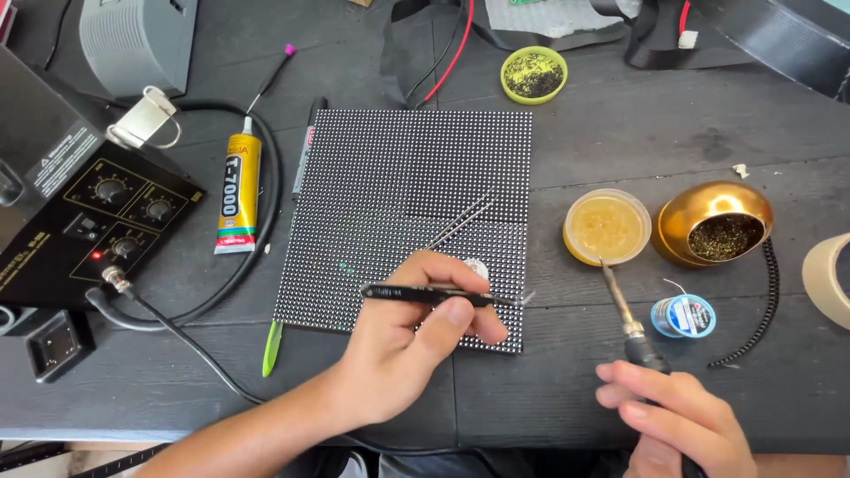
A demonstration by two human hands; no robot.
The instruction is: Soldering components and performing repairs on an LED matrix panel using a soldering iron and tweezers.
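While the left hand (398,332) is pinching black tweezers (438,295) closed over the near right corner of the dotted LED panel (398,190), the right hand (677,420) is gripping a soldering iron (624,310) whose tip is dipping toward the flux tub (606,227), likely risking scorched plastic.

Glue tube (238,194) left; green-rimmed dish (533,75) top; tape roll (830,279) right edge.

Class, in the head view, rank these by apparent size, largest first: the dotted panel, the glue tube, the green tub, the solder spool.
1. dotted panel
2. glue tube
3. green tub and solder spool: look alike, unranked.
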